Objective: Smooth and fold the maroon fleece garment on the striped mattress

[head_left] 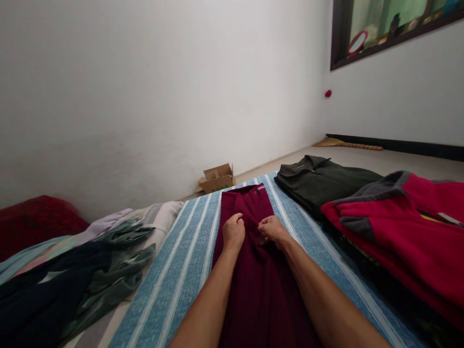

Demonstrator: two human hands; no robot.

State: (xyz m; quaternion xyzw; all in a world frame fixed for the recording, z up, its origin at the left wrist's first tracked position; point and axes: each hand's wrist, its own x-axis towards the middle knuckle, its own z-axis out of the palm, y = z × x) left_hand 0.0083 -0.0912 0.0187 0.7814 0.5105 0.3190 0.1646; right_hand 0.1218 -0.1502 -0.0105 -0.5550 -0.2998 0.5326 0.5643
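Maroon trousers lie lengthwise on a blue and white striped bedsheet, with the waistband at the far end and a small pale label at its right corner. Below the waistband, my left hand is closed at the left side of the cloth, fingers curled against it. To its right, my right hand pinches the fabric, where a small fold shows at the fingertips. The lower part of the trousers runs toward me between my forearms and out of view.
On the right lie a folded dark green jacket and a bright pink fleece. Rumpled dark clothes and a red cloth are at left. Beyond the bed are a cardboard box, a broom and white walls.
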